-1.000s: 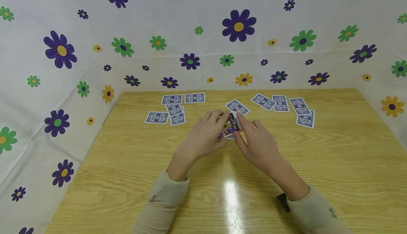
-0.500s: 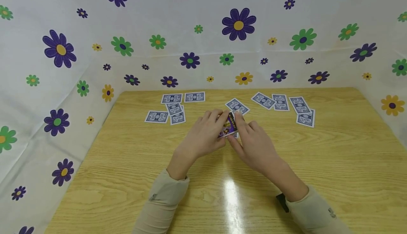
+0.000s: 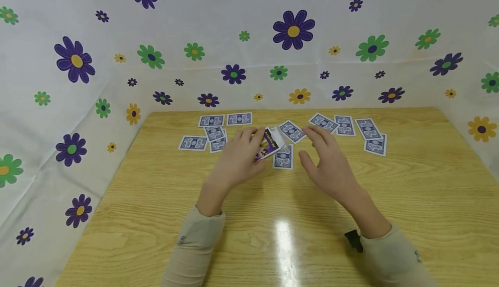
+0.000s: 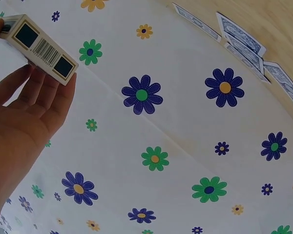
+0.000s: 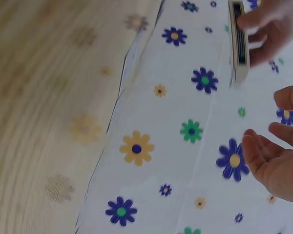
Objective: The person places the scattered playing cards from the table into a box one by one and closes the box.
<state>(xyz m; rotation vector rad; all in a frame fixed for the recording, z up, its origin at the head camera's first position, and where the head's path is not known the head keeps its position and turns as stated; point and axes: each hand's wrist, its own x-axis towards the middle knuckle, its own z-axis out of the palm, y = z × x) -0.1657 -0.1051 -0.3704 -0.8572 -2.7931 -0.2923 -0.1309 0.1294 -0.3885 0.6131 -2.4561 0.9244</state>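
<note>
Head view, nearest first: two beige cloth sleeves, the left sleeve (image 3: 195, 246) and the right sleeve (image 3: 390, 254), end in thick, soft cuffs, with a small black object (image 3: 354, 240) beside the right one. Beyond them the left hand (image 3: 238, 157) holds a card box (image 3: 268, 144), thumb on one side and fingers on the other. The box is a slim cardboard oblong, its broad face printed in purple, yellow and black, with a white flap (image 3: 278, 137) at its right end; the left wrist view shows a cream narrow side bearing a barcode. The right hand (image 3: 331, 166) is held wide, thumb well apart from the relaxed fingers, to the right of the box. Between the hands lies a card (image 3: 283, 157), thin, flat and rectangular, its back patterned in blue and white. Further off are another tilted card (image 3: 292, 131), five left-hand cards (image 3: 193, 143) and four right-hand cards (image 3: 345, 125), some overlapping. All rest on a yellowish wood-grain table (image 3: 136, 217), glossy enough for a bright streak. Behind and at both sides hangs a creased white cloth (image 3: 175, 27) printed with purple, green and orange flowers.
</note>
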